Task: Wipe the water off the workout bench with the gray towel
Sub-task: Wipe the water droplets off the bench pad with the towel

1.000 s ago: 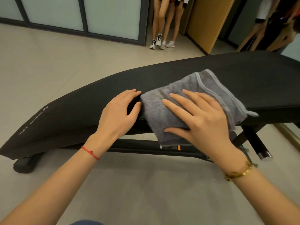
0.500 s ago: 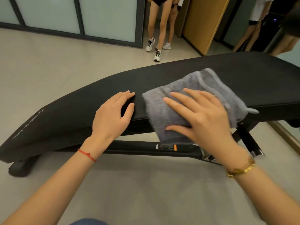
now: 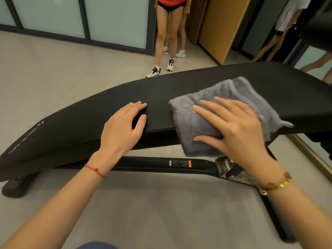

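Bench: black padded workout bench (image 3: pixel 179 90), long and gently curved
Towel: folded gray towel (image 3: pixel 212 112) lies across the top toward the right end, draping over the near edge
Right hand: right hand (image 3: pixel 231 126) flat on the towel, fingers spread, pressing rather than gripping
Left hand: left hand (image 3: pixel 124 126) open, holding nothing, braced on the near edge beside the towel
Handling: soft, light, floppy; likely bunches unless palmed flat at its middle
Water: none discernible
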Tool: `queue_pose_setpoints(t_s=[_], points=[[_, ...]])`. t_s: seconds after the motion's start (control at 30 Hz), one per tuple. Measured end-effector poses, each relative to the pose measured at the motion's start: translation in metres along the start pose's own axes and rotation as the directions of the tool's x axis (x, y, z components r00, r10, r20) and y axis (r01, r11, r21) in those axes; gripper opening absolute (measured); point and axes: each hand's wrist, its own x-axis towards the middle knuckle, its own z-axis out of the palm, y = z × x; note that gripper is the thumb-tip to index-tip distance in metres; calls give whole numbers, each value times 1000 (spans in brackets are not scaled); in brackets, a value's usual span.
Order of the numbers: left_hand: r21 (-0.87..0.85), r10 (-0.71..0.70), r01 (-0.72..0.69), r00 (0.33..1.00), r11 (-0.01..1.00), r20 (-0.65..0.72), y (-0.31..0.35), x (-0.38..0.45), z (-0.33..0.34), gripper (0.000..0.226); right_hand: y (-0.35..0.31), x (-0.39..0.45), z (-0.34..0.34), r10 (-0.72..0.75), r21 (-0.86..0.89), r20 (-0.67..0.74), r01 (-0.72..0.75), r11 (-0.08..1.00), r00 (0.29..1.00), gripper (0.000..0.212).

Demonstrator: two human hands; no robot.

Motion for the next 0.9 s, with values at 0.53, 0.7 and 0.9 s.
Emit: queue_pose_setpoints(t_s=[0.53,0.7,0.9], points=[[4,98,-99,993,995,63,42,14,7,43,24,-21,-10,62,7,-88,-62,998,994,58],[8,88,-88,996,996,26,42,12,10,43,-1,-11,6,-14,-1,-95,14,1000,995,57],[9,75,-76,997,997,29,42,10,8,42,76,-48,-27,33,-20,-55,-34,999,998,60]])
